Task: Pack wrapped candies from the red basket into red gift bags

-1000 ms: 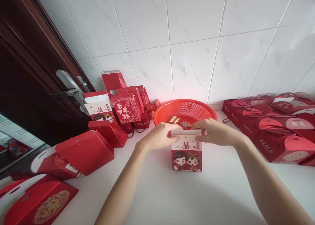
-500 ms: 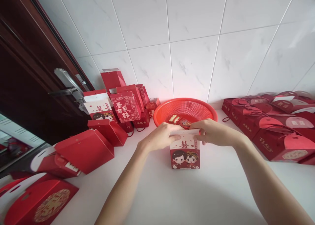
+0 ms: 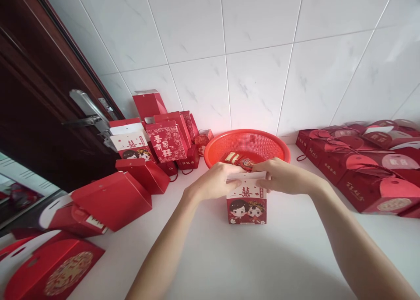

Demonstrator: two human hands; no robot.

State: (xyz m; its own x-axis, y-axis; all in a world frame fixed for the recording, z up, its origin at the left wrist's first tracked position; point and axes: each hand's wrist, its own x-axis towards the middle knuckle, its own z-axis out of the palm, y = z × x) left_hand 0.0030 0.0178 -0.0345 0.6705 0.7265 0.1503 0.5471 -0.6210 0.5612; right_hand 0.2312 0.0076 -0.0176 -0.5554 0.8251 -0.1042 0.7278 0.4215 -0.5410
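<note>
Red 囍 on box between hands

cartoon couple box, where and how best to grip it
The box stands upright on the table, top edge uppermost, so probably pinch that edge from left and right, thumbs in front and fingers behind, as the left hand and right hand do.

Held carton, between left hand and right hand: 囍 on white panel; vertical strip beside right thumb too small to read. Left of left hand: 囍 on white-topped box; 吾, 家, 有, 囍 on floral red box. Right of right hand: gold 百年好合 on gift box; probably 歡喜 on pale flap, farther right.
</note>
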